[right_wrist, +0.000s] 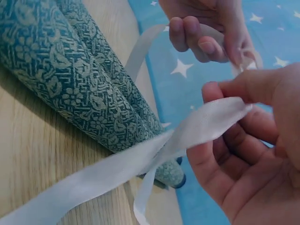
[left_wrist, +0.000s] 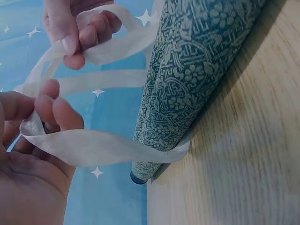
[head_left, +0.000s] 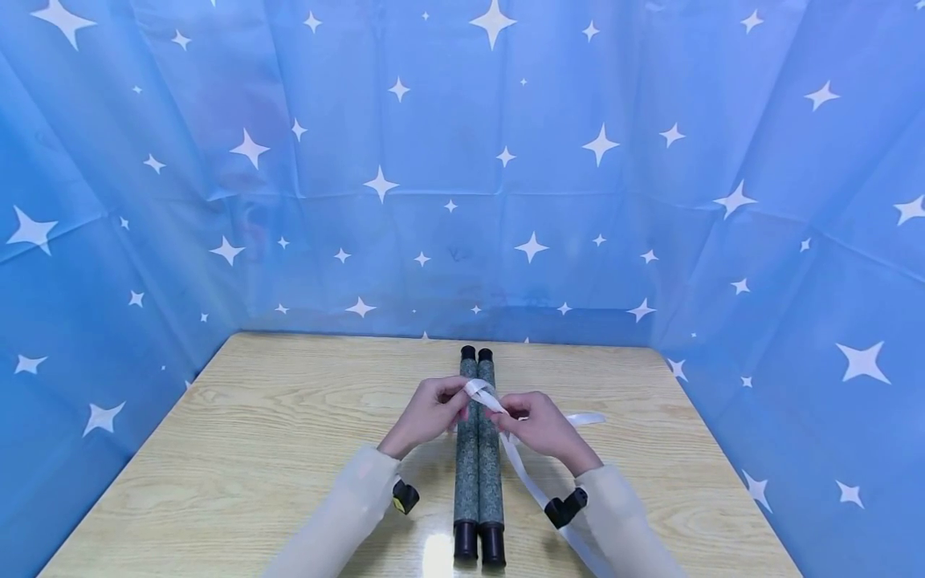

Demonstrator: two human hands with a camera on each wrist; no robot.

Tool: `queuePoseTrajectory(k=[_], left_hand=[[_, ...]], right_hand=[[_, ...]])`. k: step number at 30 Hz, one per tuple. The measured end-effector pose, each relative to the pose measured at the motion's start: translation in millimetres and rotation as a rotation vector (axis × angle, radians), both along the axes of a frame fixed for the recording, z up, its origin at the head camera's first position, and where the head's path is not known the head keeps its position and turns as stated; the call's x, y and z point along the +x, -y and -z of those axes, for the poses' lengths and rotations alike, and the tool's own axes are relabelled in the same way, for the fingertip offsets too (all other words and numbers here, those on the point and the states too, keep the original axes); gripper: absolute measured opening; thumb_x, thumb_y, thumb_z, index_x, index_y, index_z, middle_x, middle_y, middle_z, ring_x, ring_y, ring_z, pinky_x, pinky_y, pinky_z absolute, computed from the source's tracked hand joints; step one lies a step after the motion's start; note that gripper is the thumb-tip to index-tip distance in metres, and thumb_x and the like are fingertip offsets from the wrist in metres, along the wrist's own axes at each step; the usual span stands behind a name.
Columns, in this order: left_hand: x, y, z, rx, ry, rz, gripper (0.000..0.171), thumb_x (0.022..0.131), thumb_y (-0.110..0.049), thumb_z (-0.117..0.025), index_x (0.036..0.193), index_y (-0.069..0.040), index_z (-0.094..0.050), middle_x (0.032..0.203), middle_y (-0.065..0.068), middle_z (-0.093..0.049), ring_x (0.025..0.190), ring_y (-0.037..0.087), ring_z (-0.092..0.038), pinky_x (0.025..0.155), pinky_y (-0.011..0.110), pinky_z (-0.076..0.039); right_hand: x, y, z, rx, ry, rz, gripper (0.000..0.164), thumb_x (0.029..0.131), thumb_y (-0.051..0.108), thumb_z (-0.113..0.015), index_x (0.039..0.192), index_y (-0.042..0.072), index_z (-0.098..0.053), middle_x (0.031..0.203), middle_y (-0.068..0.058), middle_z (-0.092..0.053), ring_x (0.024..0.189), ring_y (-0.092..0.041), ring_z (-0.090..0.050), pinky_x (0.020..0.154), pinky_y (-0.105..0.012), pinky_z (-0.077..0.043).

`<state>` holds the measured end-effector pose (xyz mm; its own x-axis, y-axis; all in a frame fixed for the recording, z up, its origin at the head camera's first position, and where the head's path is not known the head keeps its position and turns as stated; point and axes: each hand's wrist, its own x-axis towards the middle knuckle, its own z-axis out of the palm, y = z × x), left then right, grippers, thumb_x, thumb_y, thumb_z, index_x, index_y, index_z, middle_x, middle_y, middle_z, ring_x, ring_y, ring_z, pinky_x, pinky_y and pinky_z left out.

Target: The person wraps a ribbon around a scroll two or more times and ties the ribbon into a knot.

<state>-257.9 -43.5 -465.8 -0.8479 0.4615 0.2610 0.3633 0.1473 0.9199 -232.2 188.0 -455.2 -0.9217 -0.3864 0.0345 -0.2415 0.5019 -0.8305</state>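
Two slim scroll rolls (head_left: 466,466) in teal patterned cloth, with dark end caps, lie side by side lengthwise on the table. A white ribbon (left_wrist: 98,147) goes around them toward their far part. My left hand (head_left: 429,409) pinches the ribbon just left of the rolls, where it bends into a loop over them. On the other side my right hand (head_left: 538,421) pinches another part of the ribbon (right_wrist: 201,124) between thumb and fingers. In the right wrist view the ribbon strands cross beside the rolls. Both hands are close together above the cloth.
The pale wooden table (head_left: 238,457) ends at a blue curtain (head_left: 448,120) with white stars, which also hangs at both sides. One loose ribbon end (head_left: 587,418) sticks out to the right; another length trails toward the front under the right forearm. Both wrists wear small black cameras (head_left: 405,497).
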Motion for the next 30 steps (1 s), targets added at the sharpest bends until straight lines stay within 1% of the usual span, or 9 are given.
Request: queuePoseTrajectory(k=[2,5,8,10,14,18,22,25,30], left_hand=[[-0.3,1,1.0,0.023,0.013,0.014,0.025,0.110,-0.017,-0.050,0.117,-0.014,-0.074,0.078,0.023,-0.067,0.055,0.037,-0.055,0.049,0.041,-0.052],[-0.6,2,1.8,0.067,0.068,0.033,0.024,0.109,-0.013,-0.050,0.114,-0.010,-0.074,0.083,0.026,-0.067,0.057,0.032,-0.058,0.054,0.049,-0.054],[-0.6,3,1.2,0.117,0.129,0.056,0.023,0.107,-0.010,-0.052,0.110,-0.004,-0.073,0.086,0.027,-0.066,0.059,0.015,-0.058,0.056,0.042,-0.056],[-0.1,4,0.0,0.151,0.163,0.080,0.021,0.106,-0.010,-0.054,0.110,-0.001,-0.072,0.086,0.025,-0.066,0.062,0.014,-0.059,0.057,0.036,-0.056],[1.4,5,-1.9,0.182,0.198,0.100,0.023,0.105,-0.019,-0.059,0.108,0.000,-0.071,0.085,0.017,-0.066,0.064,0.015,-0.059,0.059,0.030,-0.055],[1.4,4,-3.0,0.154,0.201,0.064,0.027,0.104,-0.028,-0.063,0.108,-0.004,-0.073,0.088,0.021,-0.066,0.067,0.017,-0.061,0.063,0.036,-0.058],[-0.7,5,-3.4,0.146,0.200,0.002,0.027,0.104,-0.028,-0.063,0.108,-0.004,-0.074,0.098,0.024,-0.070,0.085,0.033,-0.070,0.077,0.042,-0.062],[-2.5,7,-3.6,0.145,0.189,-0.046,0.029,0.104,-0.029,-0.063,0.107,-0.002,-0.074,0.107,0.019,-0.072,0.101,0.045,-0.070,0.084,0.039,-0.062],[-4.8,15,-2.9,0.186,0.192,-0.078,0.031,0.103,-0.030,-0.064,0.111,-0.002,-0.073,0.116,0.009,-0.075,0.109,0.030,-0.072,0.094,0.037,-0.059]], right_hand=[[0.9,-3,-1.2,-0.016,0.010,0.002,0.024,0.104,0.024,-0.063,0.101,0.004,-0.075,0.107,-0.014,-0.077,0.092,-0.026,-0.071,0.069,-0.029,-0.050],[2.1,-8,-4.2,-0.060,0.049,-0.012,0.027,0.105,0.019,-0.058,0.118,0.001,-0.073,0.105,-0.018,-0.076,0.097,-0.033,-0.071,0.075,-0.036,-0.056],[3.4,-11,-7.1,-0.100,0.076,-0.045,0.031,0.105,0.008,-0.048,0.125,-0.004,-0.068,0.107,-0.025,-0.073,0.096,-0.033,-0.069,0.080,-0.043,-0.059],[3.7,-12,-7.2,-0.107,0.079,-0.061,0.033,0.106,0.003,-0.043,0.126,-0.005,-0.067,0.108,-0.029,-0.071,0.096,-0.033,-0.069,0.081,-0.045,-0.059],[4.8,-13,-7.6,-0.060,0.035,-0.069,0.029,0.108,0.009,-0.048,0.124,-0.003,-0.069,0.108,-0.026,-0.072,0.094,-0.033,-0.070,0.081,-0.048,-0.059],[5.3,-13,-8.8,0.006,-0.013,-0.037,0.028,0.107,0.023,-0.057,0.119,0.005,-0.074,0.101,-0.017,-0.075,0.082,-0.028,-0.070,0.072,-0.040,-0.059],[4.7,-15,-11.3,0.045,-0.064,0.026,0.025,0.105,0.029,-0.061,0.109,0.011,-0.077,0.092,-0.010,-0.073,0.075,-0.022,-0.066,0.063,-0.027,-0.053],[3.8,-19,-13.2,0.048,-0.120,0.081,0.021,0.102,0.031,-0.066,0.100,0.015,-0.078,0.095,-0.004,-0.072,0.082,-0.021,-0.066,0.066,-0.025,-0.054],[2.8,-29,-16.8,0.059,-0.193,0.168,0.025,0.100,0.037,-0.068,0.087,0.017,-0.075,0.109,0.003,-0.069,0.100,-0.016,-0.064,0.079,-0.029,-0.055]])
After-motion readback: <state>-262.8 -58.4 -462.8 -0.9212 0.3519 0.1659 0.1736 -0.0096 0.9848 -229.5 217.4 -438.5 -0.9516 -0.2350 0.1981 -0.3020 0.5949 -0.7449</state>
